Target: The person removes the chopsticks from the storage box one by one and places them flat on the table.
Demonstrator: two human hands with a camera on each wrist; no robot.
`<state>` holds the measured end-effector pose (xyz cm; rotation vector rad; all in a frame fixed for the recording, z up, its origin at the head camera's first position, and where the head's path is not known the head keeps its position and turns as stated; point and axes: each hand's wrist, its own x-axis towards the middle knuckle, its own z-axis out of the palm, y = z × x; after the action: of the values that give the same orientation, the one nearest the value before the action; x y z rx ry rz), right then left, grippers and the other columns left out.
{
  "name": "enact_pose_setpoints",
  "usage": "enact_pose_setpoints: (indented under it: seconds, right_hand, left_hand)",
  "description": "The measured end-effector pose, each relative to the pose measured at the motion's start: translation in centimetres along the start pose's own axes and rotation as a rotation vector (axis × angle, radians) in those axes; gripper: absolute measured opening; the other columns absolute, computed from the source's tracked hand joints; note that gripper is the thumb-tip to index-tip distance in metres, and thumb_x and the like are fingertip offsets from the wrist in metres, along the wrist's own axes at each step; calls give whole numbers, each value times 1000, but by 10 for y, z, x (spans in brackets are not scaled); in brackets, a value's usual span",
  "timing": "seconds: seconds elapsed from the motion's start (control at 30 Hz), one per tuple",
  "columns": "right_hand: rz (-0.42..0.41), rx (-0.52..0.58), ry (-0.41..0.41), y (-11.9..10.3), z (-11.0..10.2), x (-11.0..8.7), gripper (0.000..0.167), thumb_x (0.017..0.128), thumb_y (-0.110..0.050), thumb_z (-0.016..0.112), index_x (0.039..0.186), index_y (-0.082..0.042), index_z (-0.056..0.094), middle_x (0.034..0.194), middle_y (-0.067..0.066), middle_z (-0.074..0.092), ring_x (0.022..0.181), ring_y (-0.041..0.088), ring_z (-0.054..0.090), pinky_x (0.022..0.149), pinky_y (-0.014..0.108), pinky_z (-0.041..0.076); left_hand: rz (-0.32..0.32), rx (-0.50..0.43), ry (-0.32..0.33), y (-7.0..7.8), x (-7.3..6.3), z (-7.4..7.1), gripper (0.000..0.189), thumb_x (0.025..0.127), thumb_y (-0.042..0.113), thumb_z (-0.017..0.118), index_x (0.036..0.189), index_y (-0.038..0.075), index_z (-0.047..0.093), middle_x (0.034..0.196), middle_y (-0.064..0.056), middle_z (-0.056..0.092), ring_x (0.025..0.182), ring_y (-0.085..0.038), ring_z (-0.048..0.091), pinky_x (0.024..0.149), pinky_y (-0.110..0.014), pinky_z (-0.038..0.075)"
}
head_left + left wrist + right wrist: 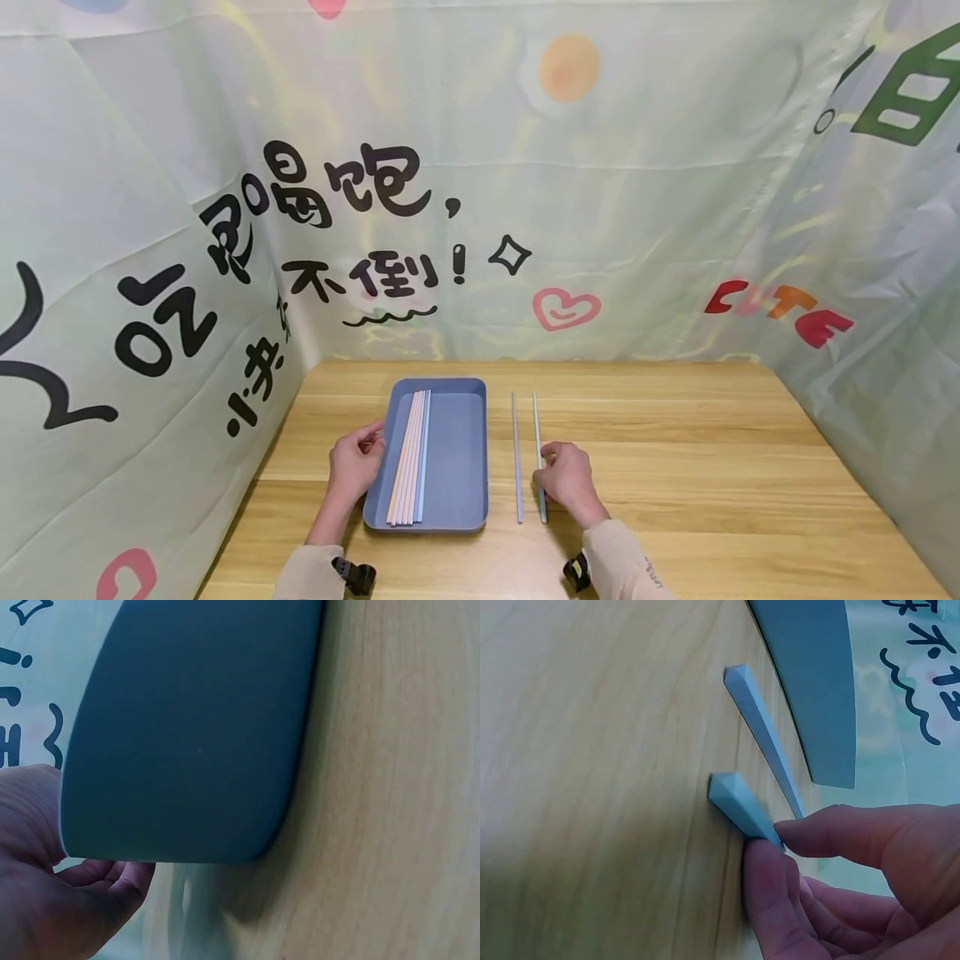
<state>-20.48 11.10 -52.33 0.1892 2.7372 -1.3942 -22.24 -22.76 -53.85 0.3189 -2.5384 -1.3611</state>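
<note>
The tray [196, 735] runs off the left wrist view's top edge, its inside hidden. At lower right in the right wrist view, the right hand [909, 862] covers the far part of the greenish chopstick [737, 801]. At the head view's bottom, sleeve lettering [653, 573] is too small to read.

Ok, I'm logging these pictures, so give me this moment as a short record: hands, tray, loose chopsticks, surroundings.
left hand: holds the left rim of the tray
right hand: pinches the pale teal chopstick
tray colour: blue
tray contents: bundled chopsticks, pinkish and blue, lying lengthwise toward the left; exact count unclear
loose chopstick: pale blue chopstick, between tray and teal one, touching neither
surface: wood-grain table
backdrop: printed fabric
</note>
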Motion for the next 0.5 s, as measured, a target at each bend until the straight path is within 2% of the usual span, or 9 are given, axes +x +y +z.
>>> enact_pose_setpoints:
  seconds: [0.23,0.43,0.5]
  right_hand:
    - [-23,-31,17,-8,-2,0,42,83,-1,74,122,12,69,84,14,71,51,14,61,51,26,52]
    - [-23,242,-50,-33,3,-2,38,90,-2,69,126,12,67,81,15,69,58,22,70,56,39,63]
    - [-24,303,-77,-42,6,-4,37,91,-2,70,125,12,67,84,16,70,62,24,72,59,41,64]
  left_hand:
    - [-2,4,-4,-1,1,-1,34,96,1,67,129,2,75,103,-15,76,89,-19,65,71,-19,50]
    - [-4,-3,-6,-2,1,0,34,96,1,67,129,3,74,103,-15,75,89,-18,65,70,-18,50]
    - [-2,-6,-6,-2,1,0,34,95,0,67,129,2,74,103,-15,75,88,-18,65,70,-18,50]
